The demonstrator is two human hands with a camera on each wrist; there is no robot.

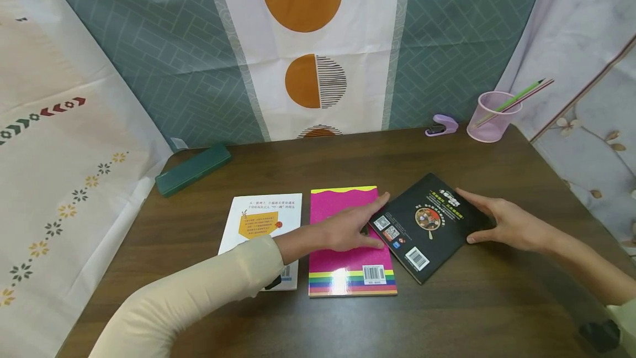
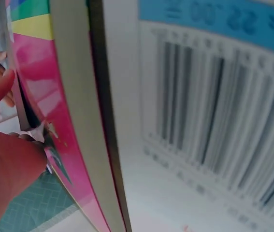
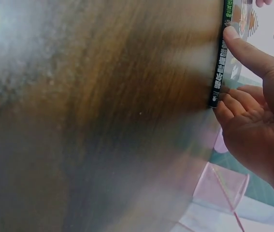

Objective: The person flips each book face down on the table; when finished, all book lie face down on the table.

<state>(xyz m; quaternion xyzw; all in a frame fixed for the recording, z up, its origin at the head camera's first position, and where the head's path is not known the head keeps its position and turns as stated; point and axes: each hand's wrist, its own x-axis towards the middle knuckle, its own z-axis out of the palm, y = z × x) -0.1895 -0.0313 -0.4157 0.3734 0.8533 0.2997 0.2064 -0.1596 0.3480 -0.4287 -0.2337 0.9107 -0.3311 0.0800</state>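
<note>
A black book [image 1: 429, 225] lies tilted on the table, its left corner overlapping a pink book [image 1: 348, 261]. My left hand [image 1: 343, 231] reaches across the pink book, thumb and fingers spread around the black book's left corner. Along the black book's right edge, my right hand [image 1: 517, 222] rests with thumb and fingers apart. In the right wrist view, the thumb touches the black spine [image 3: 220, 67] and the other fingers lie beside its end. Left of the pink book is a white book [image 1: 268, 206], partly hidden by my left sleeve.
A green case [image 1: 194, 170] lies at the table's back left. At the back right stand a purple stapler [image 1: 444, 125] and a pink cup [image 1: 487, 120] holding pencils [image 1: 521, 95]. Patterned cloth hangs behind the brown table [image 1: 278, 325] and at both sides.
</note>
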